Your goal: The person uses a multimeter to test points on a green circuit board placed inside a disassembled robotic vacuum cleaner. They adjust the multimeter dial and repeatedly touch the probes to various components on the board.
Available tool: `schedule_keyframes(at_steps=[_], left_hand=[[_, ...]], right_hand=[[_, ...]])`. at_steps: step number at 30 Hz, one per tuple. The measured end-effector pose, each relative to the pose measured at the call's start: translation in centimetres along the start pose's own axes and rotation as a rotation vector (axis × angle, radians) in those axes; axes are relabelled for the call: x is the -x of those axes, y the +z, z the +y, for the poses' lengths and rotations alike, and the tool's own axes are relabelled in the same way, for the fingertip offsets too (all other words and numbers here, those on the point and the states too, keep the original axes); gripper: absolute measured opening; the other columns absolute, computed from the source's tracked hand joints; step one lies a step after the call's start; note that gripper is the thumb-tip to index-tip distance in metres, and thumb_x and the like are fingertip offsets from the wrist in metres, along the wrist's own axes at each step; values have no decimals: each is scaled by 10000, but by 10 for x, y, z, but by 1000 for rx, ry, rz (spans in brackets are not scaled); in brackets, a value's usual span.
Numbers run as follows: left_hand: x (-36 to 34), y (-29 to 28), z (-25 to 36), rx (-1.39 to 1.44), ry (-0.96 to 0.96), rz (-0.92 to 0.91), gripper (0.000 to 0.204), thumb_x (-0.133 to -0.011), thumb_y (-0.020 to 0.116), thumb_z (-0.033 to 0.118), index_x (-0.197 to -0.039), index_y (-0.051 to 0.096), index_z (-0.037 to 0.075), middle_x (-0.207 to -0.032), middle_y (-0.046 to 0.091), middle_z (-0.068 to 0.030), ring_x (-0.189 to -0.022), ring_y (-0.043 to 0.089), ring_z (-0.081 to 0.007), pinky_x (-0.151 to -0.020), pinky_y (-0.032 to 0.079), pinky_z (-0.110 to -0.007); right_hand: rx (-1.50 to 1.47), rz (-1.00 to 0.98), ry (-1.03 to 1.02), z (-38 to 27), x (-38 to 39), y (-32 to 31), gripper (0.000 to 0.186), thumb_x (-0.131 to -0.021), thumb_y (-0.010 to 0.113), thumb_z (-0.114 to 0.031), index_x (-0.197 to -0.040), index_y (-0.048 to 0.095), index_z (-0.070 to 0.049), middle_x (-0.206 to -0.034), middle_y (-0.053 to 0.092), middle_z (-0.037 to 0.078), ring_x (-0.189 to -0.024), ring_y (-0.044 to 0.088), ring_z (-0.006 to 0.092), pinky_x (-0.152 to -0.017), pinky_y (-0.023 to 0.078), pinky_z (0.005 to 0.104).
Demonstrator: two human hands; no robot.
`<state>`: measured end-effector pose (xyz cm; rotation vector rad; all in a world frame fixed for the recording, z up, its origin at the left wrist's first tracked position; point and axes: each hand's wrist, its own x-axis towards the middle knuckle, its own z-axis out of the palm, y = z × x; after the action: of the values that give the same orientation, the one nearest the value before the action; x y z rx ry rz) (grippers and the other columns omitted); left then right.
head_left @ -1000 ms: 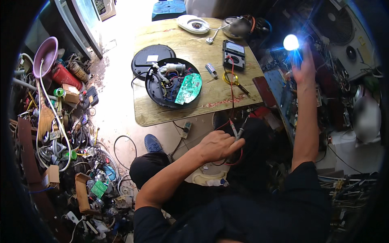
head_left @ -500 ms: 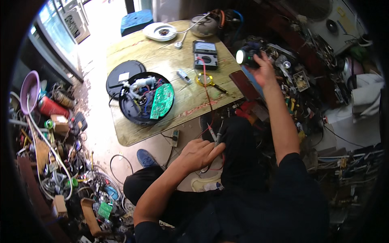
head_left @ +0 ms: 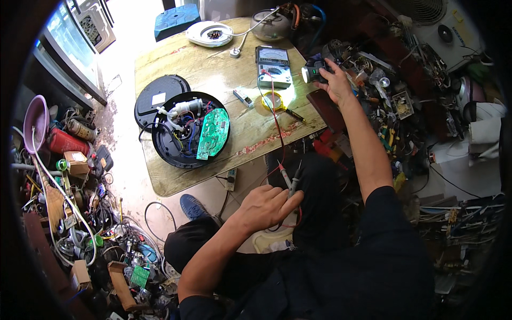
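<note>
**Loose things are crowding the wooden table (head_left: 202, 64) around an opened appliance (head_left: 161, 146)**

The round black appliance is sitting on the table's left half, its green circuit board (head_left: 214, 136) lying across the right side of the shell. If that board is lying unfastened, a knock could strain the wires beside it. The multimeter (head_left: 273, 68) is resting near the right edge, its red lead (head_left: 276, 120) running over the magnifying glass (head_left: 269, 101) and off the near edge; a sharp tug could drag both. The right hand (head_left: 337, 85) is curling part-way closed around a lit torch (head_left: 318, 71) by the right edge; a careless grip could let it drop. The left hand (head_left: 268, 205), nearly closed, is holding two test probes (head_left: 295, 182) together near the right knee (head_left: 320, 184); their thin tips are pointing away, close enough that a shift of the fingers could make them touch, or a slip could prick the leg.

Counting downward in size, these are showing: one table, one appliance, one round black cover (head_left: 170, 90), one glass pot (head_left: 269, 29), one white oval fitting (head_left: 198, 36), two hands, one multimeter, one magnifying glass, one torch, two probes, one small grey device (head_left: 243, 97), one white plug (head_left: 235, 53).
</note>
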<state>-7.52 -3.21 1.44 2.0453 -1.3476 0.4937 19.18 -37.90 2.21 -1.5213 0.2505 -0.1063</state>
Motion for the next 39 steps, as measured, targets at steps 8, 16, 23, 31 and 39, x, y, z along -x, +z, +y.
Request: schedule_keyframes(at_steps=[8, 16, 23, 31, 39], left_hand=[[-4, -5, -4, -33, 0, 28, 435, -830, 677, 114, -1262, 675, 56, -791, 588, 6, -709, 616, -156, -613, 471, -298], [-10, -8, -9, -29, -15, 24, 419, -846, 680, 121, -1259, 678, 55, -832, 635, -7, -759, 660, -161, -627, 482, -295], [-14, -8, -11, -26, -19, 31, 404, -848, 689, 120, -1247, 689, 62, -850, 655, -16, -790, 684, -166, -635, 490, -289], [-15, -9, -13, 5, -39, 70, 405, -852, 694, 120, -1254, 695, 70, -848, 661, -13, -817, 697, -170, -660, 514, -290], [-24, -20, -14, 195, -152, 241, 421, -782, 764, 25, -1199, 723, 58, -751, 628, -15, -627, 643, -183, -545, 473, -306]], right_hand=[[363, 99, -140, 16, -21, 10, 585, -971, 686, -76, -1537, 536, -66, -1314, 653, 179, -990, 716, 233, -713, 658, 355], [857, 83, -420, 35, -36, 2, 588, -931, 768, -223, -1497, 610, -227, -1065, 633, 151, -871, 608, 282, -809, 528, 447], [1031, 37, -602, 28, -27, 11, 629, -925, 767, -252, -1521, 570, -221, -1242, 641, 158, -1095, 662, 351, -934, 550, 480], [1111, 36, -671, 23, -10, 24, 666, -834, 844, -263, -1449, 625, -132, -1339, 650, 179, -1210, 637, 368, -1029, 520, 439], [1162, 87, -1074, 9, 18, 69, 233, -899, 763, -144, -1111, 762, -47, -1199, 721, 114, -1085, 684, 324, -937, 555, 422]])
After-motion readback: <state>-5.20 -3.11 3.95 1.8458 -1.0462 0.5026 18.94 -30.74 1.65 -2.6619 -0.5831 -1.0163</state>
